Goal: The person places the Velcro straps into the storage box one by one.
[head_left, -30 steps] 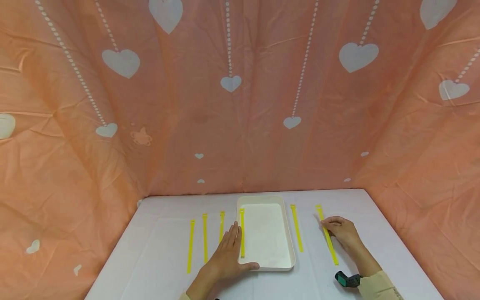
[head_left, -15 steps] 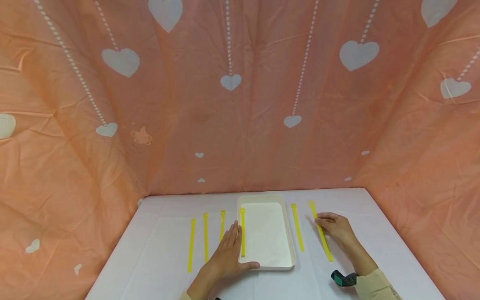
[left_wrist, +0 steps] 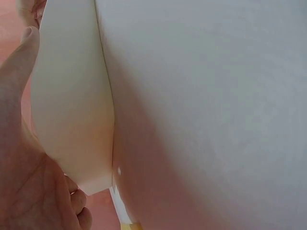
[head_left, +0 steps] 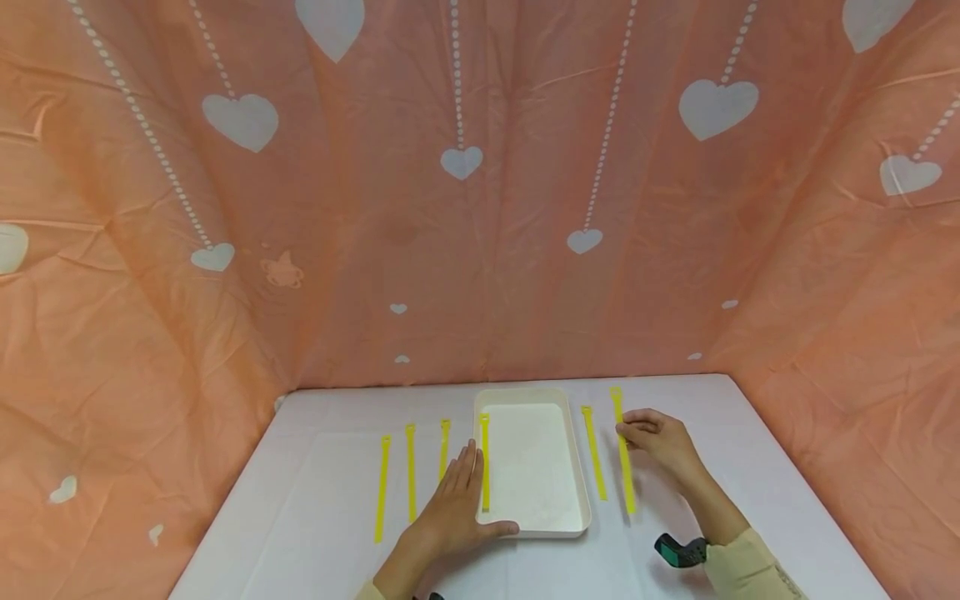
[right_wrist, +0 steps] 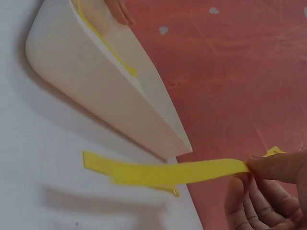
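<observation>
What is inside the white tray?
One yellow strip lies inside the white tray, along its left side. The rest of the tray floor looks bare. The left hand covers the tray's near left corner, so that bit is hidden.

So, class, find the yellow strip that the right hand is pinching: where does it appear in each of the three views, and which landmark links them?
Head: the pinched yellow strip runs lengthwise right of the white tray, held by the right hand.
Left wrist: not in it; only the tray wall and the left hand show.
Right wrist: it stretches across the lower middle, lifted off the table.
Shared landmark: the white tray.
</observation>
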The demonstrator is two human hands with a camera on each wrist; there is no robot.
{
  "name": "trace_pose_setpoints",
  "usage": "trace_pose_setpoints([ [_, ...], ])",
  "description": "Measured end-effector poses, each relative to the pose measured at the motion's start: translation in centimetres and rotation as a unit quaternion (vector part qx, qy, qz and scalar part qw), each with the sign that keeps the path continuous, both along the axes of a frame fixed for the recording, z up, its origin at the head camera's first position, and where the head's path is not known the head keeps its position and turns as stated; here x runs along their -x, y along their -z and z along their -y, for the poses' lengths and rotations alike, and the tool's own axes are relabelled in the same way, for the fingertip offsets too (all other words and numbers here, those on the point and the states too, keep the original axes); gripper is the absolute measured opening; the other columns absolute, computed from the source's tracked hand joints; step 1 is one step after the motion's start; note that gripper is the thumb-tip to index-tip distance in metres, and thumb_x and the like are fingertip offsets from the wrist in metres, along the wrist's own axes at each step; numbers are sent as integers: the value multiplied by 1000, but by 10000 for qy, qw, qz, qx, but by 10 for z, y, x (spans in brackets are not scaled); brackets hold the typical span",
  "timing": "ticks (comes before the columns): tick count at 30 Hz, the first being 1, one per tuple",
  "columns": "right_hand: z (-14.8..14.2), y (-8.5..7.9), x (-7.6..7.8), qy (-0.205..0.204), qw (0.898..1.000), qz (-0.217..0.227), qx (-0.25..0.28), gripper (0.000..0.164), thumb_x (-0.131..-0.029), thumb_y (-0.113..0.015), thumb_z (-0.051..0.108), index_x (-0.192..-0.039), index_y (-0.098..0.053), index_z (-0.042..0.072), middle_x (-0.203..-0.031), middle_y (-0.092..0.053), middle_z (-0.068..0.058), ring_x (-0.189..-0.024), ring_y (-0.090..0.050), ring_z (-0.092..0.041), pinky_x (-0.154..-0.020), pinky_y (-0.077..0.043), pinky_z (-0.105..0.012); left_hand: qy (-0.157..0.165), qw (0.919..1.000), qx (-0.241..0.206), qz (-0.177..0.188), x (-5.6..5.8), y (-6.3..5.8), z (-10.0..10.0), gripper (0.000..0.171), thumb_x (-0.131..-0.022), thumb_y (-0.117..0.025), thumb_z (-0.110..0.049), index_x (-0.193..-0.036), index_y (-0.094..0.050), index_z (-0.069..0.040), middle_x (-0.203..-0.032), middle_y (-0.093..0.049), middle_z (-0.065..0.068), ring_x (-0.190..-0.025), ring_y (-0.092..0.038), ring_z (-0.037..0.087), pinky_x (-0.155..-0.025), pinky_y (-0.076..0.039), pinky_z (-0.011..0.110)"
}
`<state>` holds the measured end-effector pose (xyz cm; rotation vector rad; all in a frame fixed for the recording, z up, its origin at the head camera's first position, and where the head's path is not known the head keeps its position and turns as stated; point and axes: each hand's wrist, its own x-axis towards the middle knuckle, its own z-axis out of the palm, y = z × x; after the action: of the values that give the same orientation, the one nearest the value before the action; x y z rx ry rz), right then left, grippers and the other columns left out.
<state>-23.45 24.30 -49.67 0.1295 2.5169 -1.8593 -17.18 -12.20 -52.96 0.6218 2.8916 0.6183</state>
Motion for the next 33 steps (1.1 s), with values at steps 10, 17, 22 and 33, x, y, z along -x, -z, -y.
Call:
trace_pose_setpoints([
  [10,17,-11,6,-202,9985,-123,492,35,-102,-76,14,-126,-66,-10,-105,-79,-12,-81,-74,-14,-85,-66,-38,-93,9999,-21,137,1,-1,0,132,-87,-70,-79,-170,-10,5,-179,1,20,-167,-5,35,-135,-12,53],
  [17,34,-18,8,-375,9952,24,901,34,-102,-76,14,-125,-65,-10,-102,-79,-9,-83,-71,-16,-80,-65,-31,-42,10000,-33,36,2,-2,0,131,-88,-70,-78,-169,-10,6,-179,-1,22,-166,-5,38,-135,-8,53],
  [22,46,-17,8,-635,9906,49,1208,29,-102,-75,10,-120,-65,-9,-99,-78,-9,-80,-70,-15,-80,-64,-30,8,9998,-212,-60,3,2,1,131,-88,-69,-78,-168,-12,8,-178,-4,25,-165,-7,42,-135,-5,52],
  [33,72,-11,10,-909,9847,38,1485,27,-103,-73,9,-120,-66,-11,-99,-79,-9,-83,-72,-15,-81,-66,-31,-10,9997,-236,-59,2,1,0,130,-88,-72,-75,-168,-13,8,-178,-6,25,-165,-8,41,-135,-10,53],
])
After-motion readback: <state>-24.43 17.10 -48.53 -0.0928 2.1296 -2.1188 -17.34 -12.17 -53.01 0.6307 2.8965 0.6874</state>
